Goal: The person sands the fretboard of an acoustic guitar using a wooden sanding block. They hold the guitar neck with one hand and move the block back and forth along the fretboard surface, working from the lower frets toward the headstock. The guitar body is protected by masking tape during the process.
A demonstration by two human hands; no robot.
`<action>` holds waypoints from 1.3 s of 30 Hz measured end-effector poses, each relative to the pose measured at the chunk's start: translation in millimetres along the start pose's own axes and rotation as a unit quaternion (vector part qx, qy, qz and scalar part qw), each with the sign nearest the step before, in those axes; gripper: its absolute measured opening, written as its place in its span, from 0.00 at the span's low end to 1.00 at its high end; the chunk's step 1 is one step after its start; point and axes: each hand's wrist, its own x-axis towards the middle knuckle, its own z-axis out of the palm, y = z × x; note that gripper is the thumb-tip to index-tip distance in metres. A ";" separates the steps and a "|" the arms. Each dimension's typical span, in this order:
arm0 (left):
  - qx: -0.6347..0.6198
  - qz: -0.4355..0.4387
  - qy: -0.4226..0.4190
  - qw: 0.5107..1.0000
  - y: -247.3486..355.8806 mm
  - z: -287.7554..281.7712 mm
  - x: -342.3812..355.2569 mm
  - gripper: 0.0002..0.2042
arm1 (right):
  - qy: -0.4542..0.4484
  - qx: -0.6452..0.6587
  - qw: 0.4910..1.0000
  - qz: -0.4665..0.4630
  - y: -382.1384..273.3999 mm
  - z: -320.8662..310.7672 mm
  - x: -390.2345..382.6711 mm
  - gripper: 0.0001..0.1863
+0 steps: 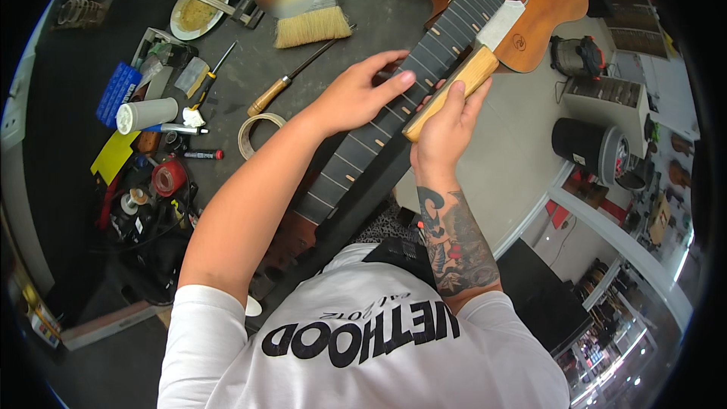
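Note:
An acoustic guitar with an orange-brown body lies across the bench, its dark fretboard running down toward me. White covering pieces flank the fretboard's end beside the sound hole. My left hand grips the neck from the left, thumb on top of the fretboard; some of its fingers are hidden. In my right hand is a pale wooden block, held lengthwise along the right edge of the fretboard. The block's underside is out of sight.
Left of the neck lie a wooden-handled tool, a tape roll, a brush and a screwdriver. An oval dish and bottles stand farther left. A black bin is on the floor at right.

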 end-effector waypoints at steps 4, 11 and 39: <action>-0.117 -0.046 -0.057 0.990 12.7 8.9 42.2 0.32 | 0.054 -0.008 0.997 -0.045 15.4 1.7 11.2 0.35; -0.332 -0.085 -0.044 0.938 7.8 23.4 63.4 0.31 | 0.040 -0.013 0.999 -0.024 7.8 12.2 7.6 0.34; -0.438 -0.010 -0.065 0.896 -9.3 33.4 63.4 0.35 | 0.060 -0.121 0.988 -0.071 19.6 17.2 -33.9 0.33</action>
